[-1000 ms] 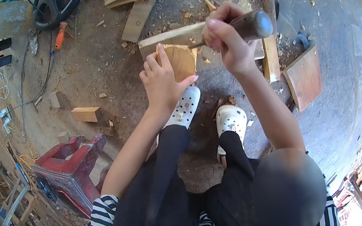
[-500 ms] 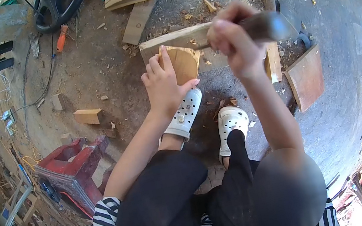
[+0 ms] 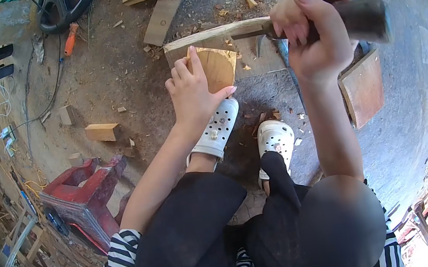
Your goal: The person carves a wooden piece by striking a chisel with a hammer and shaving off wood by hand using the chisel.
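A small wooden block point(image 3: 219, 68) with a rounded line across its grain and rough, pale cut edges stands tilted near the toe of a white clog point(image 3: 217, 131). My left hand point(image 3: 190, 90) grips its left side, index finger along the top edge and thumb at the lower corner. The block leans over a wooden board point(image 3: 256, 66) lying on the ground. Wrapped around the thick dark handle of a chisel point(image 3: 362, 18) is my right hand point(image 3: 317, 29), raised to the right of the block. The chisel's narrow metal blade points left, its tip just apart from the block.
A red metal stand point(image 3: 84, 193) is at my left, with a small wood offcut point(image 3: 103, 132) beyond it. An orange-handled tool point(image 3: 71, 39) lies near a black steering wheel point(image 3: 67, 10). A flat wooden panel point(image 3: 363, 89) rests at the right. Shavings litter the ground.
My right hand has moved to the right with the chisel, drawing the blade away from the block. My left hand stays on the block, which has barely shifted.
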A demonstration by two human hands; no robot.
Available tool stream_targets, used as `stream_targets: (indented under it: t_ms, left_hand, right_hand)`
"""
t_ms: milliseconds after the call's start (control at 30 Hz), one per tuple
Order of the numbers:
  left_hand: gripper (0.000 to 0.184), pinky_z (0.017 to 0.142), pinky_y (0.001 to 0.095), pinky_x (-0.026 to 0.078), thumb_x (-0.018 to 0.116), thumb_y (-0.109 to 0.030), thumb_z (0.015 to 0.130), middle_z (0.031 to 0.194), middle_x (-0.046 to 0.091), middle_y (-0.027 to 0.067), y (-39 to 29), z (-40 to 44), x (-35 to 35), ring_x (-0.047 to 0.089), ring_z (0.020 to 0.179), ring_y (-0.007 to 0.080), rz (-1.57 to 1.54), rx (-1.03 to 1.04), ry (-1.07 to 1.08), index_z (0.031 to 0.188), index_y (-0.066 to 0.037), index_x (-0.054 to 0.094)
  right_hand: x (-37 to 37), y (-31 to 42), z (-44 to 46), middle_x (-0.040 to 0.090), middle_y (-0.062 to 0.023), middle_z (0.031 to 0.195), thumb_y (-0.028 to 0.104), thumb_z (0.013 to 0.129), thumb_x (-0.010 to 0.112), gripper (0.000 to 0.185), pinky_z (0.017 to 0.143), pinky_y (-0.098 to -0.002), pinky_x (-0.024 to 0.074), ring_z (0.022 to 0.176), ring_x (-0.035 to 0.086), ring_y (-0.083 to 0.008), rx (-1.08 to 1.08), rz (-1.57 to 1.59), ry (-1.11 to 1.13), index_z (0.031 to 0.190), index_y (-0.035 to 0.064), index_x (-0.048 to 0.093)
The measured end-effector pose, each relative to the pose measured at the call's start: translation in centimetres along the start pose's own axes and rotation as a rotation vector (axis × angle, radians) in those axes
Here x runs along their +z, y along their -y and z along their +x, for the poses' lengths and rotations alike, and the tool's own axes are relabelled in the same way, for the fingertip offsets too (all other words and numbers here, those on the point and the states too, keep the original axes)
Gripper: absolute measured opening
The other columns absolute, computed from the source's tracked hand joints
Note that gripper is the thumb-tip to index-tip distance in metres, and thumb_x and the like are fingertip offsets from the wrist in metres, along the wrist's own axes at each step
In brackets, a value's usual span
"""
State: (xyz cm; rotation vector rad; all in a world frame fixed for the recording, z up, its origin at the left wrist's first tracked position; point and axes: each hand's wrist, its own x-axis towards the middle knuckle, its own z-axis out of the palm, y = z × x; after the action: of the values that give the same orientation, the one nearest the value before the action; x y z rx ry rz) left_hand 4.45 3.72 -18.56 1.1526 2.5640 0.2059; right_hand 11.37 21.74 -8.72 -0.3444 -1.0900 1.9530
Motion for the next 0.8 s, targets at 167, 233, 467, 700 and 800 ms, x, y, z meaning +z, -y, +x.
stream_targets:
  t_ms: [167, 233, 467, 700, 800]
  left_hand:
    - [0.116, 0.09, 0.0448, 0.038, 0.079, -0.057, 0.061, 0.118, 0.045, 0.0185, -0.3, 0.4, -0.3, 0.047, 0.111, 0.0333, 0.004, -0.005, -0.013, 0.144, 0.005, 0.028]
    - [0.116, 0.09, 0.0448, 0.038, 0.079, -0.057, 0.06, 0.118, 0.045, 0.0185, 0.0, 0.1, -0.1, 0.047, 0.11, 0.0332, 0.011, 0.008, -0.016, 0.144, 0.005, 0.028]
    - [0.115, 0.09, 0.0452, 0.039, 0.08, -0.056, 0.06, 0.116, 0.046, 0.0184, 0.0, 0.0, 0.0, 0.047, 0.109, 0.0335, -0.013, 0.006, -0.013, 0.143, 0.006, 0.029]
    - [0.115, 0.09, 0.0457, 0.039, 0.081, -0.056, 0.06, 0.116, 0.046, 0.0189, 0.3, -0.1, 0.4, 0.047, 0.11, 0.0339, -0.009, 0.028, -0.056, 0.142, 0.006, 0.03]
    - [0.115, 0.09, 0.046, 0.039, 0.081, -0.055, 0.06, 0.116, 0.046, 0.0189, 0.0, -0.1, 0.2, 0.048, 0.11, 0.0339, 0.003, 0.023, -0.044, 0.142, 0.006, 0.03]
  right_hand:
    - [-2.2, -5.2, -2.2, 0.051, 0.002, 0.057, 0.009, 0.078, 0.069, 0.017, 0.044, -0.0216, 0.0372, 0.047, 0.048, -0.0069, 0.115, -0.268, -0.019, 0.068, 0.0049, 0.055]
    - [-1.8, -4.3, -1.8, 0.051, 0.0022, 0.057, 0.009, 0.077, 0.069, 0.016, 0.046, -0.0222, 0.0382, 0.048, 0.049, -0.0066, 0.201, -0.197, -0.082, 0.069, 0.0044, 0.056]
    - [-1.8, -4.6, -1.6, 0.05, 0.0024, 0.056, 0.005, 0.076, 0.067, 0.016, 0.046, -0.0215, 0.0364, 0.049, 0.048, -0.0055, 0.002, -0.135, -0.095, 0.066, 0.0043, 0.055]
    - [-1.8, -4.5, -1.8, 0.05, 0.0022, 0.055, 0.004, 0.076, 0.068, 0.015, 0.046, -0.0203, 0.0371, 0.048, 0.049, -0.0057, 0.104, -0.183, -0.169, 0.069, 0.0038, 0.055]
    - [-0.7, -1.1, -0.3, 0.051, 0.0015, 0.053, 0.004, 0.079, 0.066, 0.012, 0.044, -0.0213, 0.0377, 0.044, 0.047, -0.0064, -0.109, -0.001, -0.06, 0.071, 0.0048, 0.057]
